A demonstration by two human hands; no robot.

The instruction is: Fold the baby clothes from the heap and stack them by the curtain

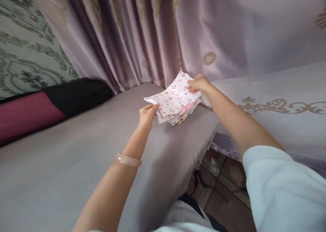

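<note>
A folded white cloth with a pink and brown print (pixel 175 93) lies tilted over a small stack of folded cloths (pixel 175 120) near the bed's far corner. A pink strip shows along its front side. At the cloth's left edge my left hand (pixel 148 114) is closed, pinching the fabric between thumb and fingers. My right hand (pixel 198 83) grips the right edge, its fingers bent over the cloth and the thumb hidden. Between the hands the cloth's far edge sags a little.
The grey bed sheet (pixel 96 150) spreads to the left, with a black and maroon bolster (pixel 56 101) along the wall. Purple curtains (pixel 142 32) hang right behind the stack. To the right, beyond the bed's edge, is the tiled floor (pixel 226 194).
</note>
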